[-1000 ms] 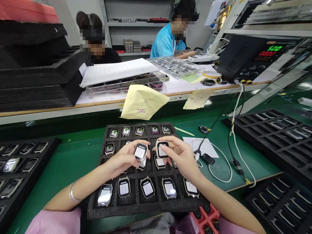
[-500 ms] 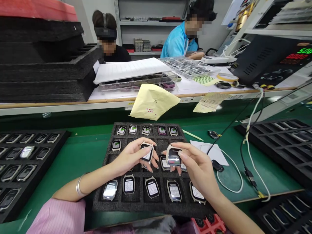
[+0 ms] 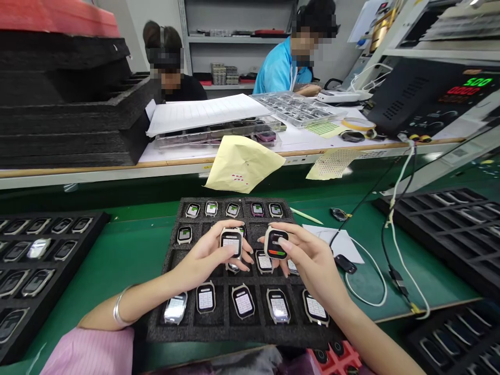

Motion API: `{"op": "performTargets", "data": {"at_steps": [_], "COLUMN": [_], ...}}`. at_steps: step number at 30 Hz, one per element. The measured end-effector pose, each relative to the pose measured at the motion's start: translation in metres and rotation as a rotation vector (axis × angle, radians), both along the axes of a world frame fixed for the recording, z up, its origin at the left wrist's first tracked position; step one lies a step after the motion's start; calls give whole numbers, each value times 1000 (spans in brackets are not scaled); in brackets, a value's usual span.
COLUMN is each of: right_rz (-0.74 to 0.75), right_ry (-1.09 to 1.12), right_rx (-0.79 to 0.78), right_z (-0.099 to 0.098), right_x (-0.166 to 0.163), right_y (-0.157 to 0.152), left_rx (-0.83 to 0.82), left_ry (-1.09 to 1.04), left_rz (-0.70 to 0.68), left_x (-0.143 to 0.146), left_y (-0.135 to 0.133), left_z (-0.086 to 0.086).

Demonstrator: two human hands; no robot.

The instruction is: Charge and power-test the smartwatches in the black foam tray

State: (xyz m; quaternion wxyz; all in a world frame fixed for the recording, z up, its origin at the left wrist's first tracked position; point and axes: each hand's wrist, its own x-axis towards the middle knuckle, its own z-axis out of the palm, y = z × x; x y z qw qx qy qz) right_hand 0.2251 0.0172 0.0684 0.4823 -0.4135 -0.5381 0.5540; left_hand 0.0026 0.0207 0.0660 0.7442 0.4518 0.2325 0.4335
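My left hand (image 3: 213, 250) is closed round a smartwatch body (image 3: 231, 240) without a strap, its lit screen showing a white grid. In my right hand (image 3: 302, 250) is a second strapless smartwatch (image 3: 276, 245); its dark screen carries a red and green bar, and my thumb lies on the glass. Both are held above a black foam tray (image 3: 187, 329) whose pockets hold several like watches. In the front row, a lit watch (image 3: 243, 302) shows a white grid; at the back, one watch (image 3: 257, 209) has a purple case. My hands hide some middle pockets.
More foam trays of watches stand at the left (image 3: 74, 268) and the right (image 3: 441, 213). A white cable (image 3: 385, 278) loops over the green mat beside a paper sheet (image 3: 332, 240). A yellow paper (image 3: 244, 164) hangs from the shelf edge. Two people sit beyond.
The right-hand watch has tilted so that its screen, with the red and green bar, now faces me. My left thumb has slid lower on the left watch's screen. The view has shifted slightly.
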Motion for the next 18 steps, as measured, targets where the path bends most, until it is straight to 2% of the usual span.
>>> {"op": "performTargets", "data": {"at_steps": [8, 15, 18], "right_rz": [7, 19, -23], "right_ry": [-45, -72, -72], "right_rx": [-10, 14, 29], "right_z": [1, 0, 9], "right_x": [1, -3, -9], "right_y": [-1, 0, -3], "left_rx": [-3, -38, -38], "left_ry": [30, -49, -22], "left_rz": [53, -3, -14], "left_x": [-1, -6, -7], "left_y": [1, -3, -6], "left_z": [2, 2, 1]}}
